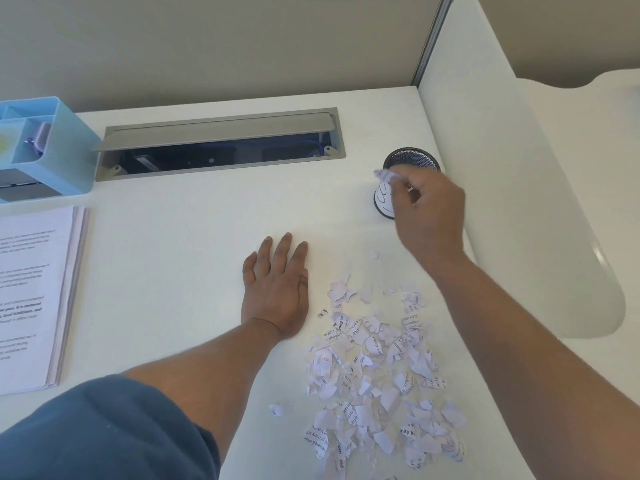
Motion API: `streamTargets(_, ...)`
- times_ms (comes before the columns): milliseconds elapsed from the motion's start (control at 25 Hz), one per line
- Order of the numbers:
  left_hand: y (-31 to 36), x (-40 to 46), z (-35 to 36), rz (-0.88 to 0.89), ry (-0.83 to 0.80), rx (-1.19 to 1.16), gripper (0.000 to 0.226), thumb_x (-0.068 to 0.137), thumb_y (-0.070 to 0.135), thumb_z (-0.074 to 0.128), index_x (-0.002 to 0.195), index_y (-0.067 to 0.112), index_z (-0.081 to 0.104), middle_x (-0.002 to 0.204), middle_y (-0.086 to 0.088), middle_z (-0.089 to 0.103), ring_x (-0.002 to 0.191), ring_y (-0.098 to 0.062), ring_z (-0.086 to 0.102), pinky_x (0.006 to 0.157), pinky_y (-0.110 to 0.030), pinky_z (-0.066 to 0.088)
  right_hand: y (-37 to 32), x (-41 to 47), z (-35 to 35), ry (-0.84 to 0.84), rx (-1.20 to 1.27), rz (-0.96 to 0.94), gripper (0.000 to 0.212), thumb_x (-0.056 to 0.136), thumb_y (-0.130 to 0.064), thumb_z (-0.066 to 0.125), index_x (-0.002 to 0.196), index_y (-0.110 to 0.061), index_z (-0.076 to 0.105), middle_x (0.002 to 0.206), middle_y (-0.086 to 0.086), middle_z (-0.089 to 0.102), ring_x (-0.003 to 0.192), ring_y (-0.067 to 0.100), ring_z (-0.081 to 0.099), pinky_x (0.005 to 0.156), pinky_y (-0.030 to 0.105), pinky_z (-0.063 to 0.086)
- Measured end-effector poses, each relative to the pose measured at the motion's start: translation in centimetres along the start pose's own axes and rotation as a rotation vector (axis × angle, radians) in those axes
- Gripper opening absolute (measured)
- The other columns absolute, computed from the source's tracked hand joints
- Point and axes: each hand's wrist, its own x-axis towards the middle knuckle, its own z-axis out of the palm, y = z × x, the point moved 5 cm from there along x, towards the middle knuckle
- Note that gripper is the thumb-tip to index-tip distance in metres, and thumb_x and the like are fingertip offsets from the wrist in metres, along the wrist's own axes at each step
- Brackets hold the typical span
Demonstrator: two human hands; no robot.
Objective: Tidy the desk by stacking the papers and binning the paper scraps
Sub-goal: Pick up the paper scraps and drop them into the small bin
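Now the right hand pinches a few torn white paper scraps at the rim of the small black mesh cup — binning is underway. The left hand rests flat and open on the white desk. Next, probably: release them, then return to the printed scrap pile — the stacked papers already lie at the left.

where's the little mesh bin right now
In the head view the black mesh bin stands at the far right of the desk, just right of the cable tray, with the right hand holding scraps over it.
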Motion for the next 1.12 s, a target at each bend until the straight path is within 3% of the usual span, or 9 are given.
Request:
streamTargets(80, 0.0, 0.1, 0.0, 0.0, 0.005, -0.002, 0.057, 0.104, 0.038, 0.016, 0.16, 0.033, 0.023, 0.173, 0.002, 0.011, 0.159, -0.03, 0.001, 0.125, -0.045, -0.003, 0.3, 2.0, -1.7, 0.056, -0.196, -0.004, 0.027, 0.099, -0.021, 0.053, 0.11, -0.024, 0.078, 0.094, 0.001, 0.072, 0.085, 0.024, 0.062, 0.072, 0.035, 0.05)
streamTargets(200, 0.1, 0.1, 0.0, -0.001, 0.008, 0.013, 0.057, 0.104, 0.038, 0.016, 0.16, 0.034, 0.023, 0.173, 0.002, 0.012, 0.159, -0.03, 0.002, 0.124, -0.044, -0.005, 1.8, 3.4, -1.8, -0.074, -0.452, 0.059, 0.03, 0.1, -0.019, 0.049, 0.12, -0.021, 0.072, 0.103, 0.01, 0.069, 0.099, 0.038, 0.059, 0.072, 0.039, 0.049)
streamTargets(360, 0.1, 0.1, 0.0, 0.0, 0.003, 0.011, 0.057, 0.103, 0.038, 0.016, 0.16, 0.033, 0.024, 0.173, 0.002, 0.013, 0.159, -0.031, 0.003, 0.124, -0.045, -0.004, 1.9, 1.4, -1.4, -0.003, -0.304, -0.003, 0.034, 0.097, -0.006, 0.053, 0.128, -0.011, 0.067, 0.126, 0.008, 0.066, 0.109, 0.035, 0.058, 0.088, 0.039, 0.048)
streamTargets(480, 0.0, 0.2, 0.1, -0.003, -0.001, 0.013, 0.057, 0.103, 0.038, 0.015, 0.16, 0.034, 0.023, 0.173, 0.002, 0.011, 0.159, -0.03, 0.002, 0.125, -0.046, -0.002, 1.8, -1.6, -1.4, 0.089, -0.166, -0.115, 0.023, 0.091, 0.0, 0.058, 0.106, -0.009, 0.074, 0.107, 0.008, 0.066, 0.089, 0.031, 0.064, 0.079, 0.037, 0.051)
streamTargets(600, 0.0, 0.1, 0.0, -0.005, 0.002, 0.005, 0.057, 0.103, 0.038, 0.015, 0.16, 0.034, 0.023, 0.173, 0.002, 0.011, 0.159, -0.03, 0.001, 0.126, -0.046, -0.001, 2.8, -4.7, 1.4, -0.272, -0.137, -0.047, 0.021, 0.092, -0.01, 0.065, 0.112, -0.012, 0.073, 0.111, 0.005, 0.066, 0.092, 0.026, 0.065, 0.088, 0.041, 0.053)
streamTargets(720, 0.0, 0.1, 0.0, -0.004, 0.004, 0.009, 0.057, 0.104, 0.038, 0.016, 0.16, 0.034, 0.022, 0.173, 0.002, 0.011, 0.159, -0.029, 0.001, 0.125, -0.045, -0.003, 3.1, -8.7, 4.8, -0.712, -0.258, 0.004, 0.053, 0.095, -0.04, 0.068, 0.143, -0.02, 0.057, 0.14, -0.004, 0.054, 0.125, 0.021, 0.051, 0.105, 0.039, 0.045)
streamTargets(880, 0.0, 0.1, 0.1, 0.0, 0.005, 0.015, 0.056, 0.105, 0.037, 0.02, 0.161, 0.032, 0.022, 0.173, 0.002, 0.01, 0.159, -0.029, 0.0, 0.125, -0.046, -0.001, 2.2, -11.5, 6.6, -0.91, -0.394, -0.1, 0.079, 0.087, -0.062, 0.068, 0.154, -0.032, 0.039, 0.151, -0.014, 0.033, 0.137, 0.016, 0.028, 0.1, 0.037, 0.047)
streamTargets(960, -0.1, 0.1, 0.2, -0.001, -0.001, 0.016, 0.056, 0.105, 0.038, 0.019, 0.161, 0.033, 0.022, 0.173, 0.002, 0.01, 0.159, -0.029, 0.0, 0.125, -0.046, -0.001, 1.8, -12.4, 7.0, -0.948, -0.451, -0.147, 0.072, 0.086, -0.056, 0.072, 0.149, -0.033, 0.045, 0.149, -0.011, 0.031, 0.133, 0.019, 0.028, 0.093, 0.037, 0.05)
streamTargets(1120, -0.1, 0.1, 0.2, -0.006, -0.001, 0.015, 0.057, 0.104, 0.038, 0.017, 0.161, 0.033, 0.02, 0.173, 0.003, 0.009, 0.159, -0.029, -0.001, 0.126, -0.046, -0.001, 1.5, -13.1, 7.5, -0.924, -0.377, -0.147, 0.022, 0.095, -0.023, 0.07, 0.116, -0.024, 0.064, 0.122, -0.007, 0.046, 0.109, 0.022, 0.042, 0.083, 0.043, 0.054)
